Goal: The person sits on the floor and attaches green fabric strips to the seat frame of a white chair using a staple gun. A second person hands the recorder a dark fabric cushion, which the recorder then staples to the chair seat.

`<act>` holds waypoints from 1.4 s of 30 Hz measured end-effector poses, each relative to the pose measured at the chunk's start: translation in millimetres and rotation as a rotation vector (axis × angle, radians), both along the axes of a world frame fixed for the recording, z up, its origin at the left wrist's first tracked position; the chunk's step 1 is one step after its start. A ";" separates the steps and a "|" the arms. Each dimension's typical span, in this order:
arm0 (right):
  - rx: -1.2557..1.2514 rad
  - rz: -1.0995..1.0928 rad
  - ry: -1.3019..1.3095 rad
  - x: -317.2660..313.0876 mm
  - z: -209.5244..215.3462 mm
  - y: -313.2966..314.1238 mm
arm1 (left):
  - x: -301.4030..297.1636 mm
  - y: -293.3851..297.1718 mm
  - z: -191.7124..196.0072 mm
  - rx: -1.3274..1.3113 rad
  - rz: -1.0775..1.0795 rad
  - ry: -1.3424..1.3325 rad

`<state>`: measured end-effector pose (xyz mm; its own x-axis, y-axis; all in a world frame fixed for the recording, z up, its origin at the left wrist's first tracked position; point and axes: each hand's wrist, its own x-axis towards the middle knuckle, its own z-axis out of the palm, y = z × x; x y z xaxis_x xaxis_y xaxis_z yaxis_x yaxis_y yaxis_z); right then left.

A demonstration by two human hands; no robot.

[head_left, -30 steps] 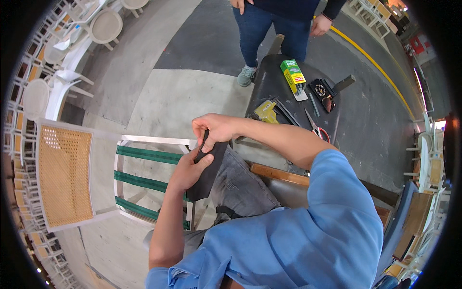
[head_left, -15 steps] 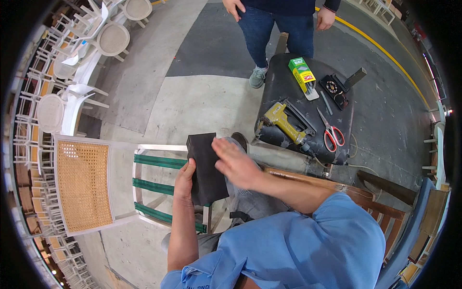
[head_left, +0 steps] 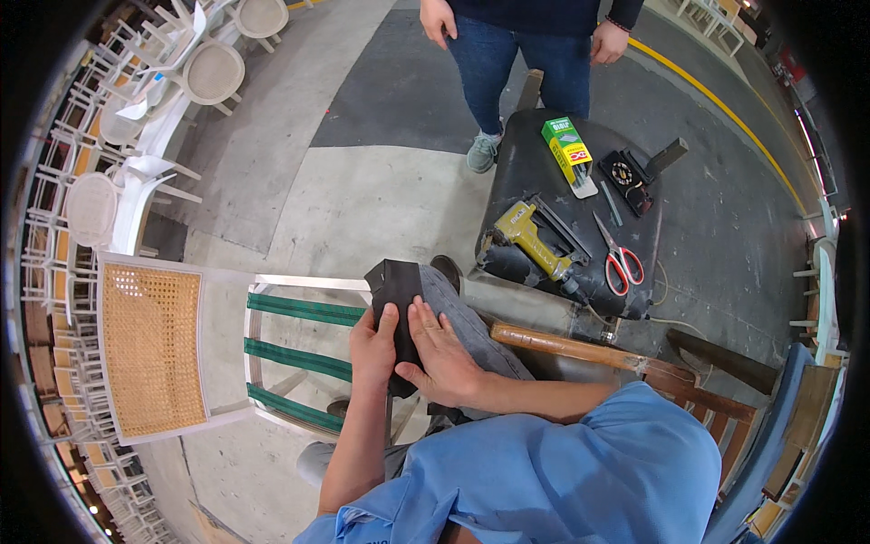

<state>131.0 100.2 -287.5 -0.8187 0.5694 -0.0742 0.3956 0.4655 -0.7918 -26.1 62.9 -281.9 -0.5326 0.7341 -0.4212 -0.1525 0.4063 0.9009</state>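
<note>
Both hands have drawn closer together on the black strip (head_left: 396,299) since half a second ago, when the right hand lay flat across its top; a second ago that hand was raised higher, pinching something small above it. Now the left hand (head_left: 373,349) grips the strip's left edge, fingers curled behind it and thumb on the front. The right hand (head_left: 441,356) lies on the strip's right side, fingers stretched loosely along the face, thumb tucked under toward the left hand; it presses rather than clasps. The strip stands roughly upright over the person's grey-trousered knee (head_left: 462,317), its upper end free above the fingertips, just beside the seat frame of a white chair (head_left: 217,299) lying on its back. That frame carries three green webbing bands (head_left: 304,310), and the chair's cane back (head_left: 149,349) lies to the left. Well to the right, a dark stool top (head_left: 535,172) holds a yellow staple gun (head_left: 530,238), red-handled scissors (head_left: 621,258) and a green and yellow box (head_left: 566,145). Another person in jeans (head_left: 521,54) stands beyond it
</note>
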 end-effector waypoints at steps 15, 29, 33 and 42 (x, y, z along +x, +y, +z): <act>-0.116 -0.125 0.133 11.7 1.2 37.9 | 17.7 12.7 3.8 0.068 0.115 0.003; 0.263 -0.458 -0.594 82.2 -24.3 195.5 | 19.1 19.8 10.5 0.091 0.345 -0.360; 0.269 -0.488 -0.550 95.3 -32.3 193.2 | 19.0 24.7 14.3 0.070 0.335 -0.383; -0.714 -0.407 0.018 92.7 67.0 199.9 | 8.8 24.2 18.3 -0.011 0.213 -0.309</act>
